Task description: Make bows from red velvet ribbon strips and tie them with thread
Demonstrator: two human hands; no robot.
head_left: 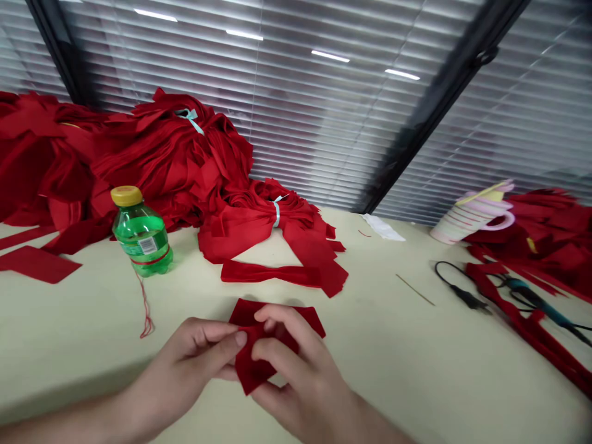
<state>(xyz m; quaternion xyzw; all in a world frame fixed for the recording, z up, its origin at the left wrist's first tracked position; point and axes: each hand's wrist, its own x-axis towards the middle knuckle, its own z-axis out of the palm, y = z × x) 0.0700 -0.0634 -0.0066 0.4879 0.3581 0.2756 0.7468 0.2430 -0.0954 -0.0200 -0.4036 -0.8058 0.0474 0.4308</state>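
A folded piece of red ribbon (pixel 252 364) is between my two hands, low over the middle of the table. My left hand (pixel 185 364) pinches its left side with thumb and fingers. From the right, my right hand (pixel 300 370) has its fingers curled round the same ribbon, with the lower fingertips partly hidden. One flat end of the ribbon juts out beyond the fingers. Just past it lies a gathered red strip (pixel 272 274), in front of a tied bundle of red ribbon pieces (pixel 259 225).
Large red ribbon heaps (pixel 152 160) line the back left by the window blinds (pixel 296 123). A green bottle (pixel 143 237) with a yellow cap stands left, red thread (pixel 147 314) beside it. At right are a striped cup (pixel 467 219), a black plug (pixel 467 299) and a teal-handled tool (pixel 531 296).
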